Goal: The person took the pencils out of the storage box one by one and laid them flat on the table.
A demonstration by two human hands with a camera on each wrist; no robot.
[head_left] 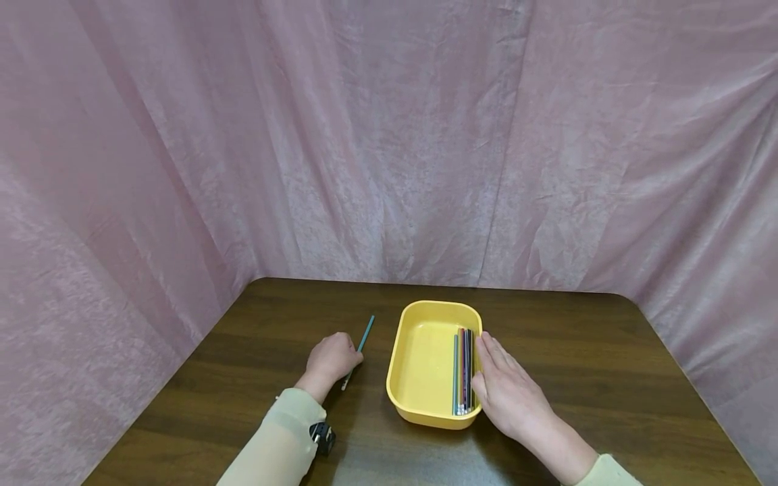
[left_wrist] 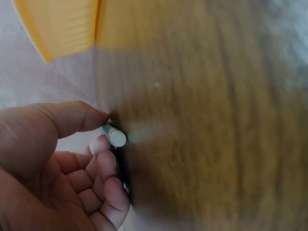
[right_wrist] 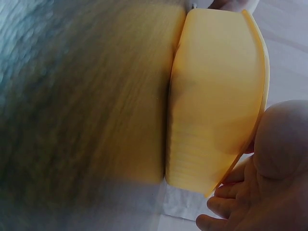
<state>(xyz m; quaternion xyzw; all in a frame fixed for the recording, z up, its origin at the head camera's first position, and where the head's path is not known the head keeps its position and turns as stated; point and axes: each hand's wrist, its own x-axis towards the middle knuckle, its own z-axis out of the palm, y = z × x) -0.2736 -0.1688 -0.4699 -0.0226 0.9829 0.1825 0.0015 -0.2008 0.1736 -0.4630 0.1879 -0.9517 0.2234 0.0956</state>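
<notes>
My left hand [head_left: 333, 358] pinches a teal pencil [head_left: 367, 334] between thumb and fingertips, at about its middle. The pencil slants on or just over the table, its far tip pointing away from me. In the left wrist view the pencil's white eraser end [left_wrist: 117, 138] faces the camera. A yellow plastic container [head_left: 425, 361] stands to the right of that hand. Along its right wall lie several pencils [head_left: 464, 371] side by side, a teal one leftmost. My right hand [head_left: 513, 388] holds the container's right rim, thumb over the edge and fingers extended along the outside.
The brown wooden table [head_left: 583, 351] extends on both sides of the container. A pink curtain [head_left: 389, 148] hangs behind the table and along its sides. A small black device [head_left: 323, 437] is strapped at the left wrist.
</notes>
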